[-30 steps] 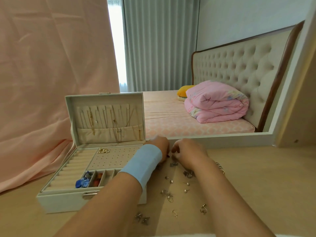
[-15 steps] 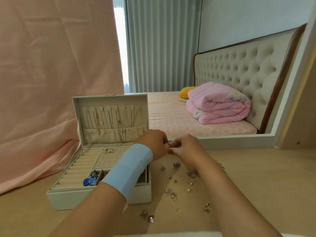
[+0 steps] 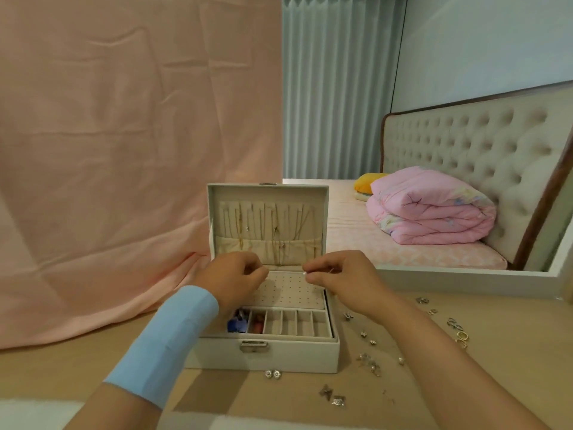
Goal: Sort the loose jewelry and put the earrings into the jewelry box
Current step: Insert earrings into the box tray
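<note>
Your right hand [image 3: 339,276] pinches a tiny earring [image 3: 305,274] over the holed panel [image 3: 291,291] of the jewelry box [image 3: 297,355]. Your left hand [image 3: 234,274] curls nearby, contents unclear. Light, slippery, easily bent: likely best gripped at the head, post free.

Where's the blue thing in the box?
In the head view, the blue trinket sits in the front row of the jewelry box, leftmost visible compartment, left of a reddish piece.

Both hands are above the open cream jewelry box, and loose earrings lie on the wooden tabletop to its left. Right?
Wrong side: the head view shows the loose metal earrings on the light wooden tabletop to the right of the open cream jewelry box. The left hand and right hand, pinching a tiny stud, are above it.
</note>
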Demonstrator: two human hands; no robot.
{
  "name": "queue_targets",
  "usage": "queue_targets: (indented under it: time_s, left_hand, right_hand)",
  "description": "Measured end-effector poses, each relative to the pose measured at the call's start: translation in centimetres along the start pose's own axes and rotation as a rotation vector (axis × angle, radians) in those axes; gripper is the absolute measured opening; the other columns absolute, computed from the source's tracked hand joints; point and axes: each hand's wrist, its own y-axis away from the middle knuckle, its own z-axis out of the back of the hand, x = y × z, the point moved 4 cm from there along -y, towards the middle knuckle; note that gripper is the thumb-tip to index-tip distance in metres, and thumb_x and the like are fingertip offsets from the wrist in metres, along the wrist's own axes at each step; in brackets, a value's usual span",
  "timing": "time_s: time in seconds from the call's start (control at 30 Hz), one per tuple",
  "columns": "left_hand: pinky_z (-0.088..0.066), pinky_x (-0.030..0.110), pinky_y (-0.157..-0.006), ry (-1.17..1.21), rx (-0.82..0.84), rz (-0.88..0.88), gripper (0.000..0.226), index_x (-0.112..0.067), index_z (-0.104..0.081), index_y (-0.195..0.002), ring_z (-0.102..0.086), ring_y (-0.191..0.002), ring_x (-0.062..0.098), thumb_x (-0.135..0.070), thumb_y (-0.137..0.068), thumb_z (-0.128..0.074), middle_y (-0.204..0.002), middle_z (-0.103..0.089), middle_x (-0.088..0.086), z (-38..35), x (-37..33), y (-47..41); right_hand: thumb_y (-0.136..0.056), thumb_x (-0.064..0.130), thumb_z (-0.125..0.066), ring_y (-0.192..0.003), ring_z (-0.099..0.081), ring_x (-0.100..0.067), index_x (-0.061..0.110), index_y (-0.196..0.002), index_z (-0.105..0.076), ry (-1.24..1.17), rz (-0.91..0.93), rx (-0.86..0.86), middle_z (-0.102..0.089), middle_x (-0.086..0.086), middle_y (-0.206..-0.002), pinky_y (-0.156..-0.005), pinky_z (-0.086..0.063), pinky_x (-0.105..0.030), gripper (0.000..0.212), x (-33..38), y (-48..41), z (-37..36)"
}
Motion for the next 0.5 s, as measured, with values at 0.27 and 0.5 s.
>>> queue_targets:
  time_s: [0.27, 0.5]
  left_hand:
    - [-0.045, 0.013, -0.077, 0.238, -0.052, -0.038, 0.023, -0.041, -0.075, -0.093, -0.062, -0.085, -0.003, -0.022, -0.092, -0.061, -0.087, -0.071, -0.021, 1.4, 3.9, 0.3]
    - [-0.051, 0.013, -0.067, 0.529, -0.035, -0.106, 0.021, -0.037, -0.073, -0.102, -0.061, -0.062, 0.001, -0.021, -0.095, -0.061, -0.080, -0.074, -0.013, 1.5, 4.2, 0.2]
  right_hand:
    - [-0.074, 0.024, -0.091, -0.049, -0.059, 0.005, 0.036, -0.070, -0.082, -0.016, -0.055, 0.044, -0.074, 0.017, -0.068, -0.050, -0.043, -0.007, 0.015, 2.1, -0.4, -3.1]
    - [-0.078, 0.026, -0.088, -0.049, -0.058, 0.008, 0.029, -0.079, -0.081, -0.045, 0.018, 0.151, -0.072, 0.013, -0.065, -0.048, -0.041, -0.006, 0.007, 4.7, -2.9, -6.9]
